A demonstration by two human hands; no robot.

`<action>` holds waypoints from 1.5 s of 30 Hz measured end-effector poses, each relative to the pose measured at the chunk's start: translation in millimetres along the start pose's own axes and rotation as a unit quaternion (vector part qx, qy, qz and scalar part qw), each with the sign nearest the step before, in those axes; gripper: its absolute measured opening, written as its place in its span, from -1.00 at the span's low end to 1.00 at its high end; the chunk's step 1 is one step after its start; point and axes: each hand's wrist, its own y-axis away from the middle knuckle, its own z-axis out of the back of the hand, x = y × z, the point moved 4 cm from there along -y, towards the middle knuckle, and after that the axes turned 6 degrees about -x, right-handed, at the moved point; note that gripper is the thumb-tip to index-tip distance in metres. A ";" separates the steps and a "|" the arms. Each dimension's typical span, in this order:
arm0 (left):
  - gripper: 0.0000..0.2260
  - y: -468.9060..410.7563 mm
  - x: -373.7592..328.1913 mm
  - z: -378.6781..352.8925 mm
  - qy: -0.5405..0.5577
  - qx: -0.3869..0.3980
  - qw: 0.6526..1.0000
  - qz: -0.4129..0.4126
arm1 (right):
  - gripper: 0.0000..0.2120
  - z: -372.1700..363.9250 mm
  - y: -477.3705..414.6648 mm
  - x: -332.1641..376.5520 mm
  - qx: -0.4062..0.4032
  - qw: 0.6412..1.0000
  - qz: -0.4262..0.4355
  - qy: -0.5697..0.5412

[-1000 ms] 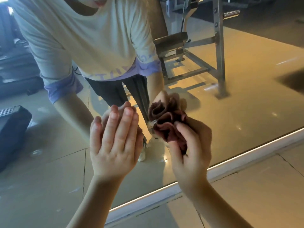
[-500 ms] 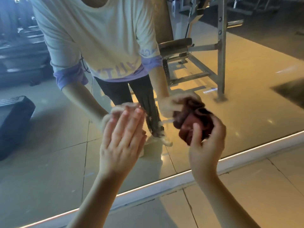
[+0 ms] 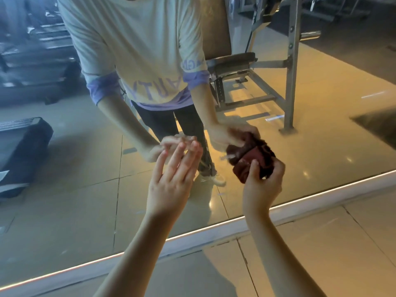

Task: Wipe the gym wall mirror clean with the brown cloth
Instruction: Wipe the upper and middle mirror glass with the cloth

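Head view: right hand (image 3: 262,187) pinches the bunched brown cloth (image 3: 251,160) against the glass wall mirror (image 3: 310,129), wiping; left hand (image 3: 171,181), fingers straight, braces. Next likely needs sweeping sideways.

Single head-worn view, looking forward and down, close to the wall mirror (image 3: 321,125), floor (image 3: 321,243) at its base

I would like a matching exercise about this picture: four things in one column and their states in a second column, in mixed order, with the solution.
Column A
1. left hand
2. right hand
3. brown cloth
4. mirror

Column B
a. bunched into a ball
b. shows a reflected weight bench
c. fingers straight, holding nothing
d. gripping the brown cloth

Pairs: 1-c, 2-d, 3-a, 4-b
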 end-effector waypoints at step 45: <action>-0.56 11.7 32.8 14.7 0.025 0.041 0.995 -0.086 | -0.77 -8.2 30.5 18.3 0.003 0.999 -0.012 0.045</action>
